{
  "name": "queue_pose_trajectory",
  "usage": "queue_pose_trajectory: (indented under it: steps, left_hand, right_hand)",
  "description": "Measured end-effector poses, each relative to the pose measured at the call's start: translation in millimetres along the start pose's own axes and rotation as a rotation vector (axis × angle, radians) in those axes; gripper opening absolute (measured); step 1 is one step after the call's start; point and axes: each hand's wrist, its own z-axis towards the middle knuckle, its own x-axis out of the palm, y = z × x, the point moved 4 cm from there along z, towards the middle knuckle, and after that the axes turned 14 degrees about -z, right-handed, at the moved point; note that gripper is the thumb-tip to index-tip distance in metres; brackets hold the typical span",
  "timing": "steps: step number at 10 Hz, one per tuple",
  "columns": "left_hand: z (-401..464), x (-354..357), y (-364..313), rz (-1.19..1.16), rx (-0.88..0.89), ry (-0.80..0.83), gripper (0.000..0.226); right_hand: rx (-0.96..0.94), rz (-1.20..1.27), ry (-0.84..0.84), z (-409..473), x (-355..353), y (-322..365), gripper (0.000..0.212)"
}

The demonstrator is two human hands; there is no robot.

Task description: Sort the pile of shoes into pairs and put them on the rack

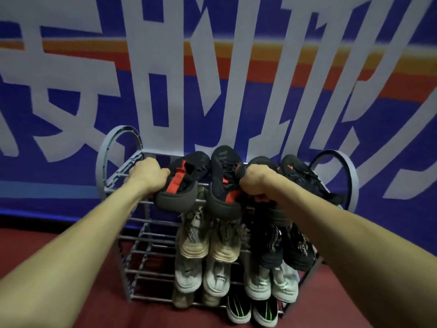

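Note:
A grey wire shoe rack (132, 235) stands against the wall. On its top shelf my left hand (147, 176) grips the heel side of a black shoe with a red tab (186, 176). My right hand (256, 182) grips its matching black shoe (224, 166) beside it. Both shoes rest on the top shelf, heels toward me. To the right on that shelf lies another black pair with orange marks (300, 176). Lower shelves hold a beige pair (208, 240), a black pair (283, 249), two pale grey pairs (203, 275) and a pair with green stripes (250, 308).
A blue banner with large white characters and orange stripes (212, 79) covers the wall behind the rack. The floor (71, 292) is dark red. The left half of each rack shelf (151, 235) holds no shoes.

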Motion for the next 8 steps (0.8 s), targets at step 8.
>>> queue_pose_trajectory:
  steps: [8]
  left_hand:
    - [-178.2, 39.3, 77.5, -0.56, 0.021, -0.035, 0.033]
  right_hand:
    - [-0.039, 0.373, -0.49, -126.8, 86.2, -41.0, 0.027]
